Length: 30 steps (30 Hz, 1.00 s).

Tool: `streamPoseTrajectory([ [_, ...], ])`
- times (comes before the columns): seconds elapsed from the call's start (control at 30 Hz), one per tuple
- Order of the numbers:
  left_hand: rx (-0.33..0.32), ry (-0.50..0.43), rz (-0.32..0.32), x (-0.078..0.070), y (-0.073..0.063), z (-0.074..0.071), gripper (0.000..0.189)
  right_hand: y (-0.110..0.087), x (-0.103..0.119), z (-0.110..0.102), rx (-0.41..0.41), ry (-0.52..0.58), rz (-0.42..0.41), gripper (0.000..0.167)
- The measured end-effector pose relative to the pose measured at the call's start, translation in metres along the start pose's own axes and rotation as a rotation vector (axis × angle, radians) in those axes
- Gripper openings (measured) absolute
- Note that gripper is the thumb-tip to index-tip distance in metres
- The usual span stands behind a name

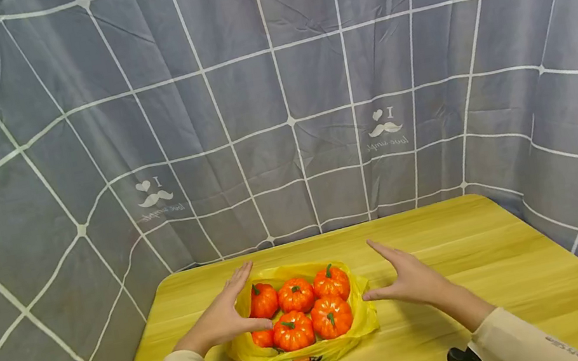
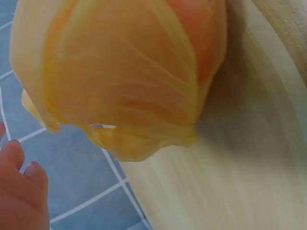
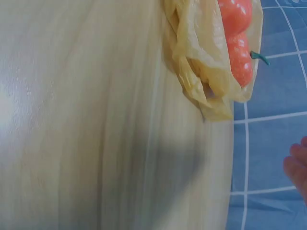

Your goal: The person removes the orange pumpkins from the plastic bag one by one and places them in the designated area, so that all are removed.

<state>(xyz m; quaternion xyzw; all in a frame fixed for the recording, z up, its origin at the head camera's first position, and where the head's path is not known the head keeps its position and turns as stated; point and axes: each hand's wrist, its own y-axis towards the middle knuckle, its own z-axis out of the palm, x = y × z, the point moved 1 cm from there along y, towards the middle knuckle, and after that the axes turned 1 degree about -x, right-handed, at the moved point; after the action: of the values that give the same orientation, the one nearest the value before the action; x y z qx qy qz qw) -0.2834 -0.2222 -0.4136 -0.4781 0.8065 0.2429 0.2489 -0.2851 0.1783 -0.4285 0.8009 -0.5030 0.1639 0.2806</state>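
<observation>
A yellow plastic bag (image 1: 320, 356) sits on the table, its mouth spread wide. Inside it lie several small orange pumpkins (image 1: 296, 295) with green stems. My left hand (image 1: 226, 316) is at the bag's left side, fingers straight and thumb stretched over the rim toward the pumpkins. On the other side my right hand (image 1: 411, 278) hovers with fingers and thumb spread, the thumb tip close to the bag's right edge. Neither hand holds anything. In the left wrist view the bag (image 2: 124, 72) shows its side close up; in the right wrist view pumpkins (image 3: 238, 55) show past the bag's folds.
The wooden table (image 1: 485, 275) has a yellow grain and rounded far corners. A grey-blue curtain (image 1: 332, 160) with white grid lines hangs along its back and sides. Black wrist devices (image 1: 464, 360) are worn at both sleeves.
</observation>
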Motion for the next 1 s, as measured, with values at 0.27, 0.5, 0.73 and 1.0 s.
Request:
streamPoseTrajectory([
  [0.27, 0.043, -0.092, -0.068, 0.016, -0.004, 0.004, 0.124, 0.001, 0.003, 0.015, 0.035, 0.113, 0.046, 0.112],
  [0.5, 0.067, -0.100, -0.074, 0.028, -0.009, 0.010, 0.132, -0.002, 0.004, 0.029, 0.066, 0.196, 0.035, 0.106],
  [0.73, 0.083, -0.105, -0.076, 0.040, -0.011, 0.015, 0.138, -0.001, 0.010, 0.038, 0.095, 0.235, -0.011, 0.104],
  [1.0, 0.101, -0.121, -0.049, 0.047, -0.013, 0.018, 0.138, 0.001, 0.014, 0.049, 0.104, 0.258, -0.015, 0.104],
])
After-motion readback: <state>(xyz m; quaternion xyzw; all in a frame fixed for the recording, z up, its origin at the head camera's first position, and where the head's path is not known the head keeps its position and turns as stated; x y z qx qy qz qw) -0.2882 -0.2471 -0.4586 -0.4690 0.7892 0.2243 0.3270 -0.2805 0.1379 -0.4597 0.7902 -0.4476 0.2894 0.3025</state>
